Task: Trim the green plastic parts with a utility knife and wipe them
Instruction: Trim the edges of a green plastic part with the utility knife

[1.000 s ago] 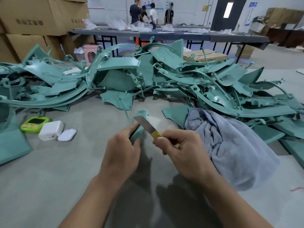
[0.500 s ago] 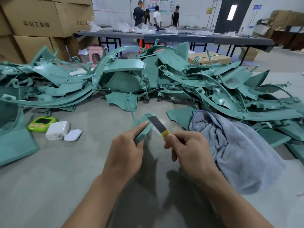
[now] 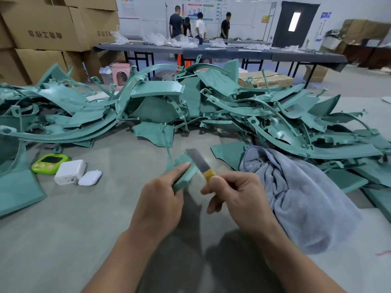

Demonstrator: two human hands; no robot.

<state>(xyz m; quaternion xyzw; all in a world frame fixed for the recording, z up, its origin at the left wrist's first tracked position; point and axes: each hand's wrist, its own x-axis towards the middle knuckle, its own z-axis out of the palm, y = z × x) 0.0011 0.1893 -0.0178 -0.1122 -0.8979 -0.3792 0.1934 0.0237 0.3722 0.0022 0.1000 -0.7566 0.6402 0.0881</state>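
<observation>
My left hand (image 3: pixel 157 205) grips a small green plastic part (image 3: pixel 184 173) above the grey table, thumb pressed along its top. My right hand (image 3: pixel 237 197) holds a utility knife (image 3: pixel 201 162) by its yellow collar, and the bare blade points up and left, lying against the part's right edge. A grey-blue cloth (image 3: pixel 300 193) lies crumpled just right of my right hand. A big heap of green plastic parts (image 3: pixel 190 106) stretches across the table behind my hands.
A lime-green timer (image 3: pixel 49 163), a white charger block (image 3: pixel 69 171) and a white earbud case (image 3: pixel 90 177) sit to the left. Cardboard boxes (image 3: pixel 48 28) stack at the back left. Several people stand behind a long dark table (image 3: pixel 211 50) in the background.
The blade has slid up along the part's edge, from beside my left thumb to past the part's upper end. Both hands have stayed close together in the same spot.
</observation>
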